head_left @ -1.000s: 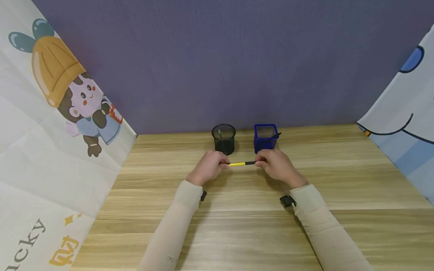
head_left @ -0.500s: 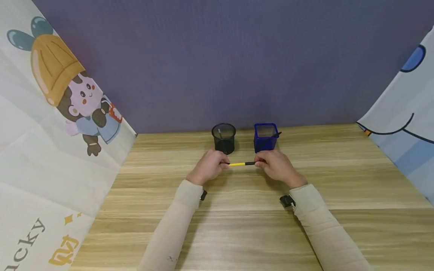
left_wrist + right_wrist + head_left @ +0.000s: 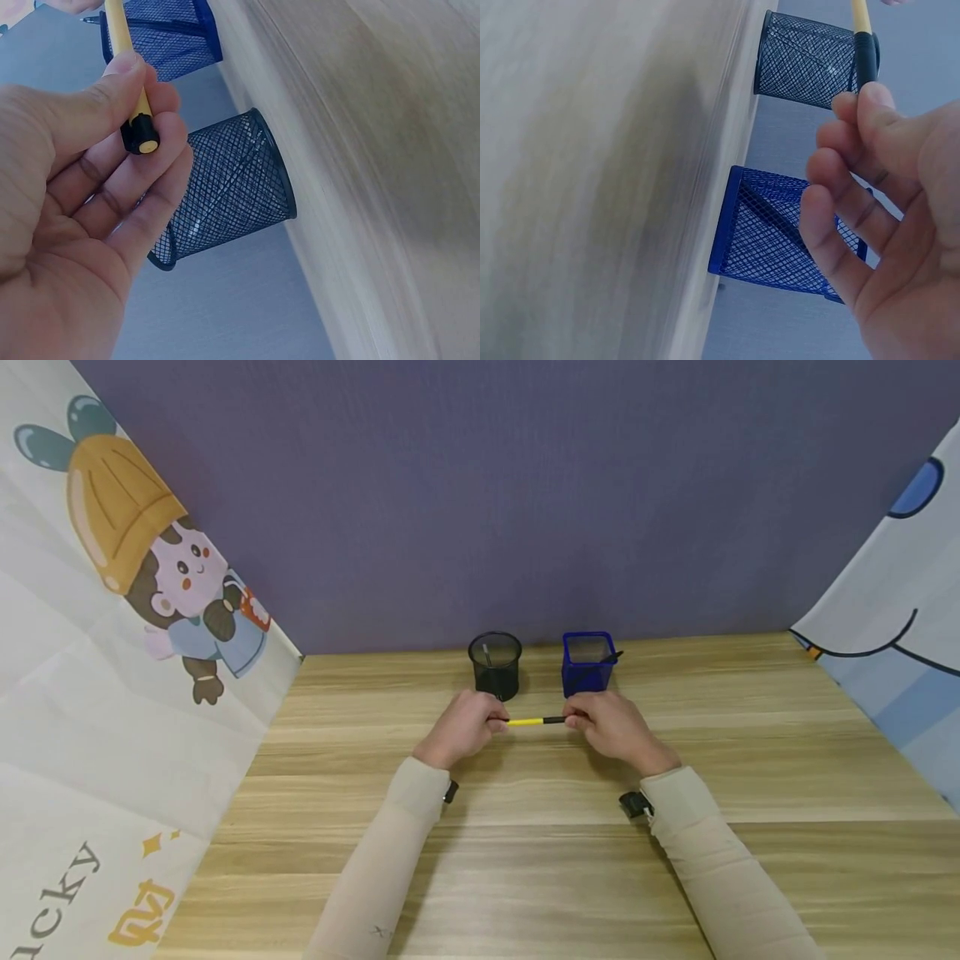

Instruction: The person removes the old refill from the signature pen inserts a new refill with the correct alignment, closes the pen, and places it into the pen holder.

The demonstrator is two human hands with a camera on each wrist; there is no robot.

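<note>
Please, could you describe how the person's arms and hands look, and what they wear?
Long, pale beige sleeves cover both arms; the left has a small dark mark. A black device shows at each wrist. Both hands are bare.

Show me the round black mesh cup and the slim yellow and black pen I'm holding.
Round black mesh cup (image 3: 229, 191), left wrist view: mesh side wall.
Slim yellow and black pen (image 3: 531, 722), head view: yellow barrel.
</note>
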